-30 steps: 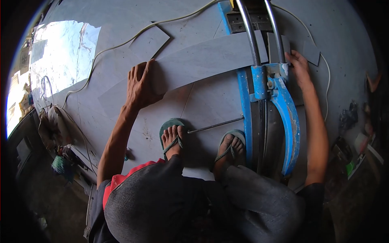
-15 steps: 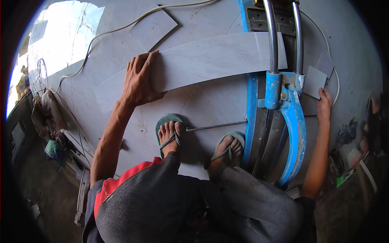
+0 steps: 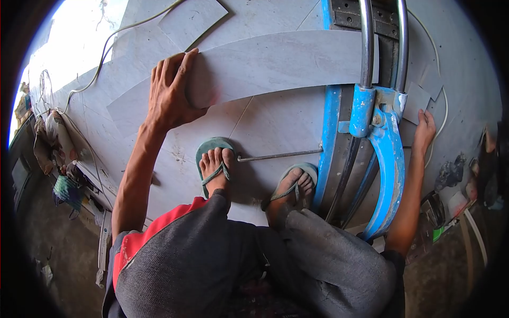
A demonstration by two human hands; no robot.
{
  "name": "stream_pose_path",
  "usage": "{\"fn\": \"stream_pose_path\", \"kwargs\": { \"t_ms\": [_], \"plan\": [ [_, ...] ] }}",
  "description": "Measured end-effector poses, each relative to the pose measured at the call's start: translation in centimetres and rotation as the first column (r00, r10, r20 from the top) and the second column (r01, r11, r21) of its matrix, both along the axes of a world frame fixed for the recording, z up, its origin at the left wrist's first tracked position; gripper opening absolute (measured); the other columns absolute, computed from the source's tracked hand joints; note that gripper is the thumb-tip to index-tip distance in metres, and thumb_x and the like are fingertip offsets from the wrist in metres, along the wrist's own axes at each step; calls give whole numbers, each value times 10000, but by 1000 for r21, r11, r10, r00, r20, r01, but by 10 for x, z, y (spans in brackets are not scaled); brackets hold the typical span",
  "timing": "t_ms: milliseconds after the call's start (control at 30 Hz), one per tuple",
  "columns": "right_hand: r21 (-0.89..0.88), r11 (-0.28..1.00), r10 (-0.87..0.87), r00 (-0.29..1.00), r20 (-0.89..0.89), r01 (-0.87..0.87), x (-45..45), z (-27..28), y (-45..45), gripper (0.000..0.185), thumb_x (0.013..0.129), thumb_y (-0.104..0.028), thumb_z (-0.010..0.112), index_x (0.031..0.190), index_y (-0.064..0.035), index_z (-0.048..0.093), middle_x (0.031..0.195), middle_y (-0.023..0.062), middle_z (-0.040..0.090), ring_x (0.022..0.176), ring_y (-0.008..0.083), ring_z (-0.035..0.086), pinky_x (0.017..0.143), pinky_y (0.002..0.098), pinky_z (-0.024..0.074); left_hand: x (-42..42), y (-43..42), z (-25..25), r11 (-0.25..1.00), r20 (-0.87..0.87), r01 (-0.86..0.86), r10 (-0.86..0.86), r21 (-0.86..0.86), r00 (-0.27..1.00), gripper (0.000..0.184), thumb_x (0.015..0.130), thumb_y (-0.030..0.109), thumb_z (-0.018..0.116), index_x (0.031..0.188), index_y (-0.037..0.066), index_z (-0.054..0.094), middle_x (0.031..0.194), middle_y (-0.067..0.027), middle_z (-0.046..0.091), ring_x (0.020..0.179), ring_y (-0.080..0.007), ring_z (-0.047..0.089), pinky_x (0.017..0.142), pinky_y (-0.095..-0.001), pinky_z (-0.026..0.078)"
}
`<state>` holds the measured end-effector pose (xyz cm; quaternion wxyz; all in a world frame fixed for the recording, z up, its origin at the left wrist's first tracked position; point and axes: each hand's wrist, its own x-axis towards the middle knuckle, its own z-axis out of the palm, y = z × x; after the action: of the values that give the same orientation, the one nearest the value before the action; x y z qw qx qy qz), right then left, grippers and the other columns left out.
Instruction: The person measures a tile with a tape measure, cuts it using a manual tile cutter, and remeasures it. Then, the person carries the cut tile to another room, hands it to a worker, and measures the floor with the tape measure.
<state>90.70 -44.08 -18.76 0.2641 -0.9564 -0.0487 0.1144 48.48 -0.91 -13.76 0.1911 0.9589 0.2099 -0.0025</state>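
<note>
Grey, elongated tile strip (image 3: 286,61) reaches onto the blue metal tile cutter (image 3: 362,114), its end under a chrome rail (image 3: 367,58); the left hand (image 3: 170,95) clasps it edge to edge, presumably for steadiness. The right hand (image 3: 424,130) touches a small grey tile piece (image 3: 417,103); any pinch is indiscernible.

Tiled floor (image 3: 281,122): blue cutter (image 3: 363,111), cable (image 3: 144,20), square tile (image 3: 192,22).

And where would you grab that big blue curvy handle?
I'd take the lower half of the blue handle, coming from the right side with the right hand. It's long and narrow and bows out that way, while its top end joins the blue block on the rails, so the lower stretch probably gives a hand more room to wrap around.
</note>
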Motion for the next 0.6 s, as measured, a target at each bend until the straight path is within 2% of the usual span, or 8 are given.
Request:
{"fn": "stream_pose_path", "kwargs": {
  "t_ms": [67,133,200,333,433,600],
  "plan": [
    [-58,997,51,997,53,-48,0,-2,-1,421,876,-203,616,1154,108,554,1033,210,641,944,242,612,848,302,451,0,-1,0,1000,-1,18,-18,-14,1000,1010,442,221,837,1355,136,414,1181,-134,502,1085,-314,477,953,-450,374],
    [-40,998,52,996,67,-49,-1,-7,-4,415,877,-204,615,1156,99,558,1032,211,642,945,247,618,852,309,456,3,-6,0,999,-17,23,-23,-30,1000,1009,449,225,837,1360,138,412,1183,-133,500,1098,-315,474,961,-450,373],
    [-34,998,54,995,84,-51,-3,-11,-5,410,880,-203,611,1155,96,559,1033,212,642,952,246,619,856,312,458,7,-11,-2,998,-30,42,-44,-45,999,1041,413,166,824,1361,110,398,1199,-147,485,1095,-333,472,961,-455,370],
    [-46,997,68,992,106,-63,-10,-7,-1,392,887,-197,600,1152,90,563,1043,216,639,976,248,620,870,322,462,13,-17,-4,995,-52,35,-40,-91,998,1055,399,175,823,1362,104,396,1207,-150,475,1108,-336,462,975,-455,363],
    [-10,997,77,991,110,-77,-9,-12,-6,387,890,-193,594,1153,89,563,1049,219,638,974,252,623,867,324,464,15,-20,-9,994,-36,30,-33,-103,999,1031,433,205,828,1368,129,401,1202,-136,489,1107,-320,466,970,-447,369],
    [-8,997,71,990,123,-71,-12,-12,-2,388,886,-187,590,1161,84,559,1050,223,638,973,260,627,868,326,465,17,-22,-12,992,-20,33,-36,-123,999,1063,388,159,816,1364,98,401,1198,-157,488,1111,-344,469,980,-457,356]
  ]
}}
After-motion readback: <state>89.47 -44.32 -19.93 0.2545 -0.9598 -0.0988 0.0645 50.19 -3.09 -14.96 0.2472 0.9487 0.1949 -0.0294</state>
